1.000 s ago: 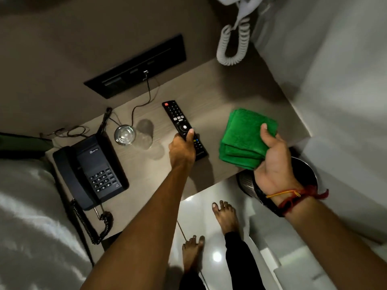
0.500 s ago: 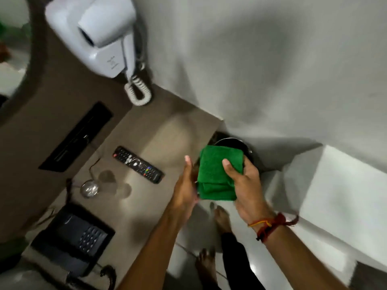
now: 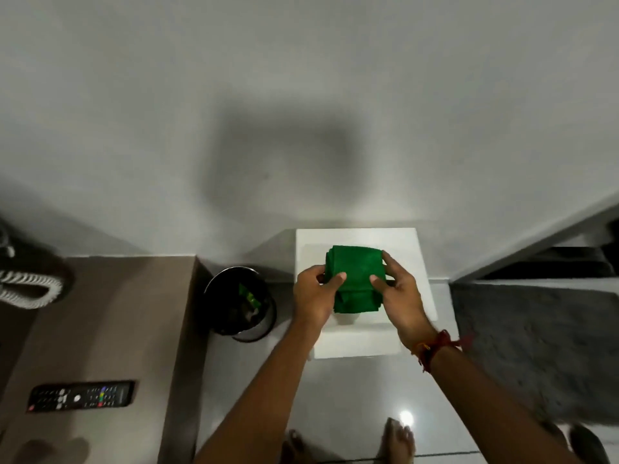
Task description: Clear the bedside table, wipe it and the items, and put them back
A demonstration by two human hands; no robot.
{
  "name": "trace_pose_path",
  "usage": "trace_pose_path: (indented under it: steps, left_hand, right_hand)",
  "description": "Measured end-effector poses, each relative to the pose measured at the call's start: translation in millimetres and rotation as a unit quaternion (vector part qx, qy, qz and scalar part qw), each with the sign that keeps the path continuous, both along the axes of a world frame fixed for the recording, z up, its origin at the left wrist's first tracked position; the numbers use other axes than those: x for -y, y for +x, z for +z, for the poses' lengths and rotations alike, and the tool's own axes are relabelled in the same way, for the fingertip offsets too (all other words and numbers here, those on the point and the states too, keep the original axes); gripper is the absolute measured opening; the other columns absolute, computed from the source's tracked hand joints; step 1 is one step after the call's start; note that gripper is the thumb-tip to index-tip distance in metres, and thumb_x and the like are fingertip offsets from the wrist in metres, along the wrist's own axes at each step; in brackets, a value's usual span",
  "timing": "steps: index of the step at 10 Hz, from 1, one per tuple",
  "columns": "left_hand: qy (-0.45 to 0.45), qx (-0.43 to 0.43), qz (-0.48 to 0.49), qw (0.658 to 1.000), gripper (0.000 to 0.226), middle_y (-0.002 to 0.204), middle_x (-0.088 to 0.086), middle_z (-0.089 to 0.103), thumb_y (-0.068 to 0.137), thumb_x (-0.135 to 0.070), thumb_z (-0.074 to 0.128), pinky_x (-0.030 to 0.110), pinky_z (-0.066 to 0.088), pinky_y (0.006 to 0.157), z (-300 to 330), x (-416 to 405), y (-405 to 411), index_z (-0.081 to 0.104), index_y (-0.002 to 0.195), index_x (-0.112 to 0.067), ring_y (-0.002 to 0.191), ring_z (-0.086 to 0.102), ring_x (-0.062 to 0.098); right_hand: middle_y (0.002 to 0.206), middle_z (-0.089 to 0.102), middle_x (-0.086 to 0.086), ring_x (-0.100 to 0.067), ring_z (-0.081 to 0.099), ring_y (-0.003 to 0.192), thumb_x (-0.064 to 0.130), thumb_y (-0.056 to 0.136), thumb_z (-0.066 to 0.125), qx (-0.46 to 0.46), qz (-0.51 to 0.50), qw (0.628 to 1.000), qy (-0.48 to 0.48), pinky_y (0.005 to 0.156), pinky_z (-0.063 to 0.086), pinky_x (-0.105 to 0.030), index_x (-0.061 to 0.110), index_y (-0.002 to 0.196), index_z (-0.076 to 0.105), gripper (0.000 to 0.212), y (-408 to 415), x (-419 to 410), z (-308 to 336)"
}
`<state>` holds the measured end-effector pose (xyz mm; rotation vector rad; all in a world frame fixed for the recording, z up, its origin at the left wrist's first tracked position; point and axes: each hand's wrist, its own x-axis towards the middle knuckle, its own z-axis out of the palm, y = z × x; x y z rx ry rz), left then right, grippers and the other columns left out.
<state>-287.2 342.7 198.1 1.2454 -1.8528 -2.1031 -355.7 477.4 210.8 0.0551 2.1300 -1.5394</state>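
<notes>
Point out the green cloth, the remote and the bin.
green cloth (image 3: 356,279), head view, middle of its top face between the hands
remote (image 3: 80,396), head view, centre of its button face
bin (image 3: 214,286), head view, left rim

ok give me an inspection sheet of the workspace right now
surface: brown bedside table at left, only partly in view
job's things: folded green cloth over a white stand; remote on the table
clutter: black bin holding scraps, on the floor
grippers: left hand and right hand both grip the cloth
cables: white coiled cord at the table's far left
surroundings: white wall, grey mat, bare feet
</notes>
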Motion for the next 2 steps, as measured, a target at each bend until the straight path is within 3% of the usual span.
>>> trace_pose_path:
  steps: [1, 2]
  left_hand:
    - [-0.093, 0.07, -0.08, 0.99, 0.025, 0.109, 0.018, 0.075, 0.094, -0.017, 0.07, 0.042, 0.059, 0.088, -4.8, -18.7, -23.8, 0.071, 0.114, 0.0, 0.103, 0.072, 0.036]
    - [-0.169, 0.139, -0.117, 0.969, 0.036, 0.119, 0.016, 0.071, 0.095, -0.025, 0.07, 0.04, 0.056, 0.092, -2.9, -24.6, -23.6, 0.065, 0.122, -0.002, 0.111, 0.068, 0.033]
  right_hand:
    - [0.138, 0.064, -0.004, -0.022, 0.067, 0.117, -0.008, 0.099, 0.048, 0.021, 0.026, 0.999, 0.014, 0.1, 0.058, -0.04, 0.021, 0.152, 0.043, 0.06, -14.0, -18.0, -6.8]
    - [0.157, 0.046, -0.005, -0.027, 0.052, 0.138, -0.001, 0.1, 0.053, 0.038, 0.076, 0.995, 0.045, 0.118, 0.042, -0.043, 0.019, 0.158, 0.031, 0.064, -20.9, -21.8, -8.5]
